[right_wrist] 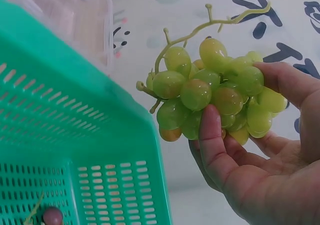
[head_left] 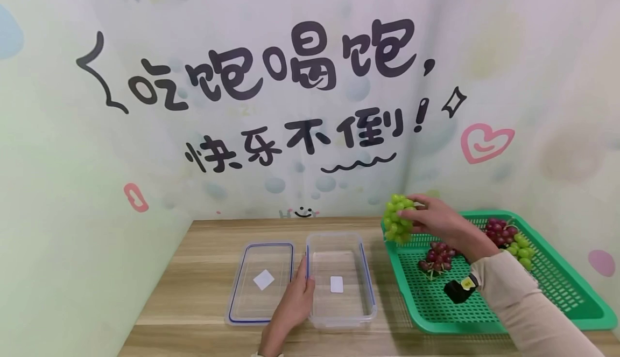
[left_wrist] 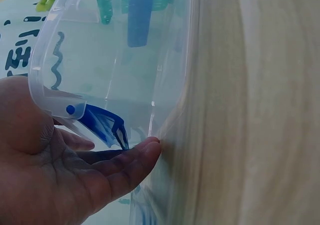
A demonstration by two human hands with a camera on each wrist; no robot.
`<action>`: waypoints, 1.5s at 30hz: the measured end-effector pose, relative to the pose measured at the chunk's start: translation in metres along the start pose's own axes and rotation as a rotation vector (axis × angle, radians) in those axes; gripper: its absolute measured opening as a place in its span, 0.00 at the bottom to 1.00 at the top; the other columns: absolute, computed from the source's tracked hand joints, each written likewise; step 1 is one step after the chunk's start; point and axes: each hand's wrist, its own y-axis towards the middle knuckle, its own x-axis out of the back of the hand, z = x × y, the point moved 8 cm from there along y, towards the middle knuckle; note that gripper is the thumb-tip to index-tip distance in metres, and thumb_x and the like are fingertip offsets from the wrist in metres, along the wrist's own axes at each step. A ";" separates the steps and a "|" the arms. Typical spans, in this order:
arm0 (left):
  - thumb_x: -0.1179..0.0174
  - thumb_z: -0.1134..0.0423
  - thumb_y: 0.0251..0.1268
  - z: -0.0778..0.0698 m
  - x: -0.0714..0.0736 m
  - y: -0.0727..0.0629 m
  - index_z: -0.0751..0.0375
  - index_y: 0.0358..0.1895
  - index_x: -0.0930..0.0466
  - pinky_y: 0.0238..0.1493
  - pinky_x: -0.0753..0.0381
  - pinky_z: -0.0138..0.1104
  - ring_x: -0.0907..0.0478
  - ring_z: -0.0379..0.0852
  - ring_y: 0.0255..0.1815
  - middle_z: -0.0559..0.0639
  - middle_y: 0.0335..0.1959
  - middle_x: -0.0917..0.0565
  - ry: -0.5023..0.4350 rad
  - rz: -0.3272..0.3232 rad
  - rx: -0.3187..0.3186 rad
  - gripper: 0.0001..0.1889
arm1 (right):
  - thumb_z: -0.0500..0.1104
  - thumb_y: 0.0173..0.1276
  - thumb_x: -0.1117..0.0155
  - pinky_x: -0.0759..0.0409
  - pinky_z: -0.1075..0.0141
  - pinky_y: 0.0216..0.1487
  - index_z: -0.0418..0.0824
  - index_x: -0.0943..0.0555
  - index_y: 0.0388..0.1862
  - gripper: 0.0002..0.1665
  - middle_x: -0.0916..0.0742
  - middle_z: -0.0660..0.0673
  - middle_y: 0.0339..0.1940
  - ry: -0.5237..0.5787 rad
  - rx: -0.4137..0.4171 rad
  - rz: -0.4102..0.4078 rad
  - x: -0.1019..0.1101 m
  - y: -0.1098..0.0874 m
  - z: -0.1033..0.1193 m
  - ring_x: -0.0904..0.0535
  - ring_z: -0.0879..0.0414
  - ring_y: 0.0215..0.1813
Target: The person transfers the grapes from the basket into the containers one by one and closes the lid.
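In the head view a clear plastic food container (head_left: 341, 313) with blue edging stands on the wooden table. My left hand (head_left: 295, 298) rests against its left wall; the left wrist view shows fairly straight fingers beside a blue clip (left_wrist: 102, 125). My right hand (head_left: 436, 219) holds a bunch of green grapes (head_left: 398, 219) above the left rim of a green basket (head_left: 411, 308). The right wrist view shows thumb and fingers curled round that bunch, its bare stem (right_wrist: 200, 27) sticking out.
A clear lid (head_left: 252, 306) with a blue seal lies left of the container. Inside the basket are red grapes (head_left: 437, 257), further red grapes (head_left: 500, 233) and green grapes (head_left: 522, 250). A printed wall (head_left: 290, 190) closes off the table's back.
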 end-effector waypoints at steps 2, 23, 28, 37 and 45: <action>0.59 0.66 0.80 0.000 0.000 0.000 0.74 0.77 0.56 0.72 0.45 0.63 0.45 0.73 0.74 0.77 0.75 0.45 -0.001 -0.001 -0.001 0.30 | 0.51 0.73 0.38 0.17 0.58 0.57 0.36 0.41 0.75 0.40 0.23 0.32 0.61 0.007 -0.002 0.003 -0.004 0.002 0.001 0.17 0.51 0.52; 0.59 0.66 0.80 0.000 0.001 -0.002 0.75 0.77 0.56 0.71 0.43 0.63 0.43 0.74 0.73 0.78 0.74 0.44 -0.001 -0.002 -0.007 0.30 | 0.46 0.72 0.36 0.18 0.55 0.53 0.37 0.35 0.72 0.35 0.20 0.38 0.53 0.085 -0.008 0.040 -0.049 0.020 0.005 0.22 0.51 0.44; 0.60 0.66 0.80 -0.001 0.001 -0.002 0.75 0.77 0.56 0.71 0.42 0.63 0.42 0.74 0.72 0.78 0.73 0.43 0.004 0.000 -0.010 0.30 | 0.44 0.72 0.37 0.17 0.58 0.52 0.37 0.34 0.72 0.33 0.19 0.36 0.53 0.091 -0.006 0.050 -0.059 0.026 0.003 0.22 0.51 0.45; 0.60 0.66 0.80 -0.002 0.001 -0.002 0.74 0.77 0.56 0.72 0.43 0.63 0.43 0.74 0.73 0.77 0.74 0.44 0.009 -0.007 -0.008 0.30 | 0.43 0.72 0.38 0.17 0.57 0.53 0.38 0.31 0.69 0.29 0.20 0.36 0.55 0.096 -0.037 0.063 -0.076 0.035 -0.003 0.21 0.49 0.46; 0.60 0.66 0.80 -0.004 0.001 -0.002 0.74 0.77 0.56 0.71 0.43 0.63 0.43 0.74 0.73 0.78 0.74 0.45 0.010 -0.005 -0.010 0.30 | 0.43 0.72 0.38 0.17 0.57 0.51 0.38 0.29 0.67 0.27 0.20 0.36 0.55 0.094 -0.047 0.067 -0.086 0.038 -0.005 0.21 0.49 0.47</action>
